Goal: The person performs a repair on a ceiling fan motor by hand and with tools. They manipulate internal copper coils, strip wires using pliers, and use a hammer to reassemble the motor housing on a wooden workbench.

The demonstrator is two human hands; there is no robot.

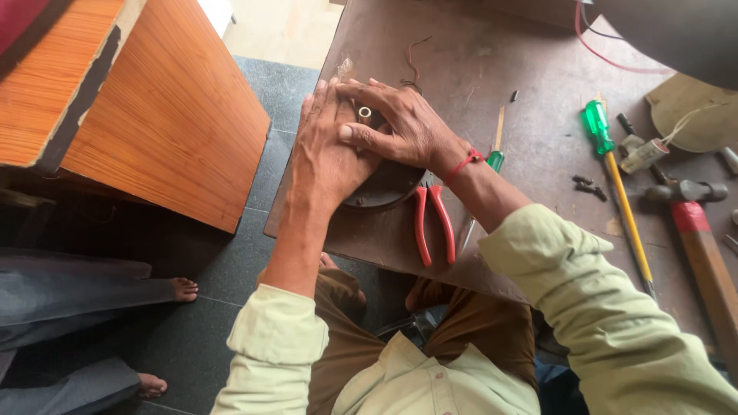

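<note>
under both hands point(361, 142), dark round part point(384, 192), red pliers point(432, 219) beside

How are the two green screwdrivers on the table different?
The long screwdriver lies fully in view, while the small screwdriver is partly hidden under the right hand's wrist. The long screwdriver has a bright green handle and a yellow shaft; the small screwdriver shows only a bit of green handle and a thin grey shaft. The long one looks much bigger. Both lie flat on the brown table.

pale green long sleeves point(584, 307), brown trousers point(469, 330), and a red thread point(463, 164) round the right wrist.
</note>
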